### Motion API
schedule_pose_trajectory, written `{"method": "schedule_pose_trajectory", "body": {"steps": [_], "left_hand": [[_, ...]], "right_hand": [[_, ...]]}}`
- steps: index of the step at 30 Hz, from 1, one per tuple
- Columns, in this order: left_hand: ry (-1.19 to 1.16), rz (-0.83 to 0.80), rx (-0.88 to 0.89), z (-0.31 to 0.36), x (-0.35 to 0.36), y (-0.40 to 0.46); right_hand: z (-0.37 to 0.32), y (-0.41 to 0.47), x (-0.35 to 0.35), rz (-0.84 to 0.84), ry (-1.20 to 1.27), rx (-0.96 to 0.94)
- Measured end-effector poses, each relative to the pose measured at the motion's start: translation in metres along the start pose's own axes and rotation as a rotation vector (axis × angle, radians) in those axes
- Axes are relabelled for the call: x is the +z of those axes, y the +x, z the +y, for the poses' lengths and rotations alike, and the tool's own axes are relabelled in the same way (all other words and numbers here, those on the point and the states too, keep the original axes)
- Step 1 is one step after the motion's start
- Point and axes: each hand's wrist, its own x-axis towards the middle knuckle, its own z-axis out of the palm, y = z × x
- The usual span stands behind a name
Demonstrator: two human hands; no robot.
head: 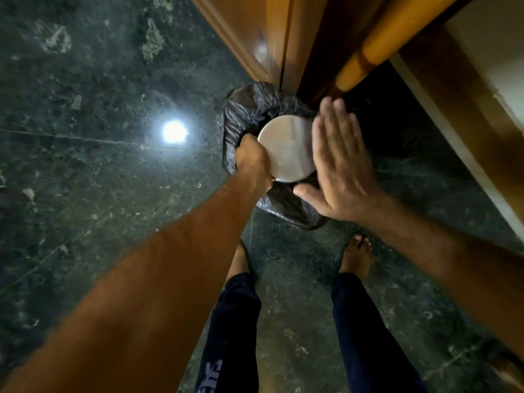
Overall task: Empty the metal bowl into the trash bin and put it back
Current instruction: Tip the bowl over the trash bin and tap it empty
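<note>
The metal bowl (286, 148) is turned upside down over the trash bin (243, 114), its flat shiny base facing me. A black plastic bag lines the bin, which stands on the floor against a wooden door. My left hand (253, 160) grips the bowl's left rim. My right hand (340, 168) is flat with fingers together and extended, held against the bowl's right side and slightly blurred. The bowl hides the bin's inside, and I cannot see any contents.
Dark green marble floor (99, 180) with a bright lamp reflection (174, 131) lies to the left. A wooden door and frame (272, 32) stand behind the bin. A pale wall with a skirting (467, 143) runs along the right. My bare feet (357, 253) stand just before the bin.
</note>
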Motion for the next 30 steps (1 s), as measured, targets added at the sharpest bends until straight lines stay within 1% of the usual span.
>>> {"method": "schedule_pose_trajectory", "body": {"steps": [2,3,5,7,8,10,11,12,14,15,17,20,21,23,24,26,27,29,30], "left_hand": [[0.049,0.054,0.001,-0.003,0.001,-0.004],[0.067,0.057,0.004,-0.005,0.004,-0.004],[0.087,0.038,-0.001,-0.008,0.006,-0.005],[0.053,0.034,-0.010,-0.008,0.006,-0.001],[0.050,0.029,-0.008,-0.010,0.006,0.000],[0.049,0.008,-0.024,-0.015,0.004,0.001],[0.031,0.004,-0.024,-0.016,0.002,0.001],[0.017,-0.006,-0.023,-0.017,0.000,0.002],[0.020,-0.005,-0.035,-0.019,-0.002,0.004],[0.016,-0.020,-0.040,-0.020,-0.002,0.003],[-0.030,-0.037,-0.040,-0.019,0.000,0.000],[-0.010,-0.022,-0.019,-0.018,0.004,0.004],[0.002,-0.041,-0.018,-0.018,0.004,0.004],[-0.013,-0.056,-0.010,-0.016,0.005,0.004],[-0.010,-0.059,-0.001,-0.015,0.006,0.005],[0.017,-0.043,0.010,-0.018,0.004,0.006],[0.041,-0.063,0.011,-0.019,0.003,0.005],[0.112,-0.134,0.041,-0.021,0.001,0.007],[0.151,-0.119,0.071,-0.020,-0.001,0.010]], "right_hand": [[-0.004,-0.008,0.005,-0.091,-0.012,-0.055],[-0.009,-0.017,0.009,-0.101,0.004,-0.066],[-0.015,-0.028,0.012,-0.049,-0.001,-0.128],[-0.022,-0.022,0.012,-0.164,0.001,-0.163],[-0.026,-0.020,0.009,-0.177,0.018,-0.154],[-0.029,-0.019,0.010,-0.059,0.031,-0.149],[-0.029,-0.016,0.009,-0.001,0.028,-0.176],[-0.030,-0.010,0.007,-0.025,0.012,-0.189],[-0.031,-0.003,0.003,-0.141,0.010,-0.185],[-0.030,-0.002,0.003,-0.136,0.033,-0.174],[-0.027,-0.001,0.005,-0.037,0.020,-0.179],[-0.028,0.003,0.003,-0.132,-0.024,-0.174],[-0.028,0.003,0.005,-0.101,-0.011,-0.157],[-0.028,0.004,0.004,0.027,0.013,-0.123],[-0.029,0.007,0.002,0.002,-0.009,-0.110],[-0.033,0.007,0.001,-0.152,-0.043,-0.098],[-0.035,0.006,0.001,-0.157,-0.028,-0.093],[-0.037,0.009,-0.001,-0.037,-0.013,-0.105],[-0.039,0.014,-0.002,-0.030,-0.015,-0.109]]}}
